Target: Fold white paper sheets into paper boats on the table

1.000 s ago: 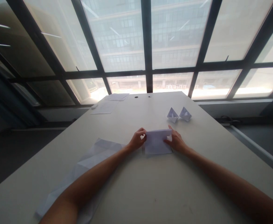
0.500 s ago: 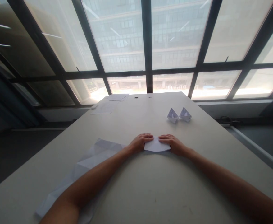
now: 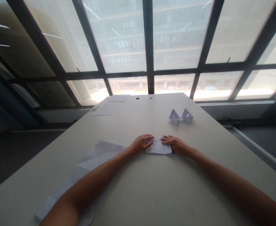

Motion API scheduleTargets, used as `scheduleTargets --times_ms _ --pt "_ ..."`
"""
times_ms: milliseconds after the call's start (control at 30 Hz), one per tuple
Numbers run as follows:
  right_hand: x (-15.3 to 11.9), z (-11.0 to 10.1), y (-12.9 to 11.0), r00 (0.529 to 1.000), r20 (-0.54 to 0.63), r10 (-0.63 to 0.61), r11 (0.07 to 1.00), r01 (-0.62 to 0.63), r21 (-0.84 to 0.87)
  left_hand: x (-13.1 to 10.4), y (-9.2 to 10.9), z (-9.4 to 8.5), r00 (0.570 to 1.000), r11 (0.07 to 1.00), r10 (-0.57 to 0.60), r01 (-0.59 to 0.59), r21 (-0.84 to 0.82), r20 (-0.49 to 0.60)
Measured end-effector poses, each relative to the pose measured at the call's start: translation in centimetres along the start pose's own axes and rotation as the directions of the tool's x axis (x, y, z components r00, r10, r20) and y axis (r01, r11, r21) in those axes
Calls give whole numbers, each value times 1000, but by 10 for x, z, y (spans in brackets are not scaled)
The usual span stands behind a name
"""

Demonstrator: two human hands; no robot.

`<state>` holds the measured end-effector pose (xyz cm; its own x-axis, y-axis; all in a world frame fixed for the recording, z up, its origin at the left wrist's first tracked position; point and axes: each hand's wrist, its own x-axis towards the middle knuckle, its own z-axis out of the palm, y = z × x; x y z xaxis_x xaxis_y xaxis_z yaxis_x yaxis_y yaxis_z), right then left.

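A small folded sheet of white paper [image 3: 159, 147] lies flat on the white table, its long edge towards me. My left hand [image 3: 142, 143] rests on its left side, fingers outstretched over the top and thumb on the surface. On the right side lies my right hand [image 3: 173, 143], its fingers flat and slightly spread on the paper; its thumb is hard to make out. Both hands press the paper from above. Beyond my right hand stand two folded paper boats [image 3: 174, 116], side by side.
A large creased paper sheet [image 3: 88, 164] lies partly under my left forearm. Flat paper sheets [image 3: 103, 109] sit at the table's far left. The table [image 3: 138, 122] has two small dark holes near its far edge, before tall windows [image 3: 125, 34].
The paper's near edge, bowed up before, now lies flat and straight. My left thumb has come onto the top of the paper. My right fingers have spread slightly.
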<state>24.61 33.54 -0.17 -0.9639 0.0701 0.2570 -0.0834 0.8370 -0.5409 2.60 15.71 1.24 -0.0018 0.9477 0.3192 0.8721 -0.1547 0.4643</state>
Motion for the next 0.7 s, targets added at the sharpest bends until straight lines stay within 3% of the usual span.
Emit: scheduleTargets --times_ms 167,433,567,700 --pt "-2 -7 -3 999 23 37 993 -39 112 -1 3 2 993 990 110 -113 89 33" --pt "0 -7 -6 997 28 68 990 -71 121 -2 6 3 969 977 210 -211 -2 131" --pt "3 3 -17 985 -78 153 988 -155 -23 -3 10 2 970 982 189 -191 2 155" --pt "2 12 -33 987 -112 114 959 -139 -248 -5 17 0 966 979 191 -201 44 176"
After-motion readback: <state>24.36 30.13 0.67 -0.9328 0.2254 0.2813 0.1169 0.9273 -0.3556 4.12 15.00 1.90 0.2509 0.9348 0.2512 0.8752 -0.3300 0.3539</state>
